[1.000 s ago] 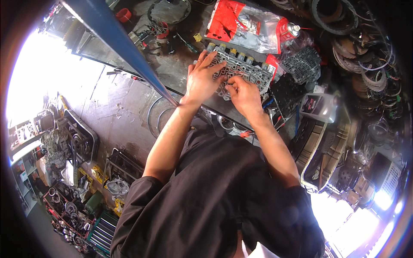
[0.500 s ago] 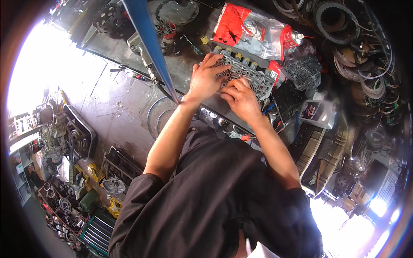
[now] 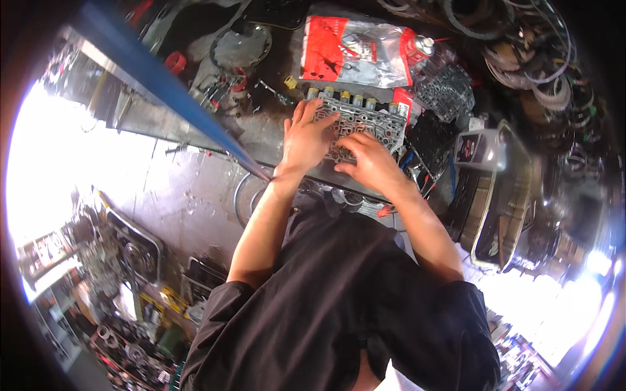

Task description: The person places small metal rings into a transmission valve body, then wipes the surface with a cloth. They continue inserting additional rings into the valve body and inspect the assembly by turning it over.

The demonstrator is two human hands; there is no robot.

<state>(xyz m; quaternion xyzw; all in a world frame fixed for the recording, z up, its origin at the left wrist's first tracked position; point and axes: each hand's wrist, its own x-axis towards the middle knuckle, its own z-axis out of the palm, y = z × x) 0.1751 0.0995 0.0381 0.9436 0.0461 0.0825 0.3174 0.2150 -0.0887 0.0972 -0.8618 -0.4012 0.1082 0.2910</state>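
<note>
On my side of the red-and-clear bag [image 3: 360, 53], a channelled metal block [image 3: 377, 121] is lying. My left hand [image 3: 304, 141] is resting spread on it, unclenched, probably for steadiness; my right hand [image 3: 373, 161] is curling over it, whether grasping anything I can't tell.

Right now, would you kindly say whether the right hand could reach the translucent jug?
Probably yes: nothing tall seems to stand between the right hand and the jug, only low things like a slim blue rod.
</note>
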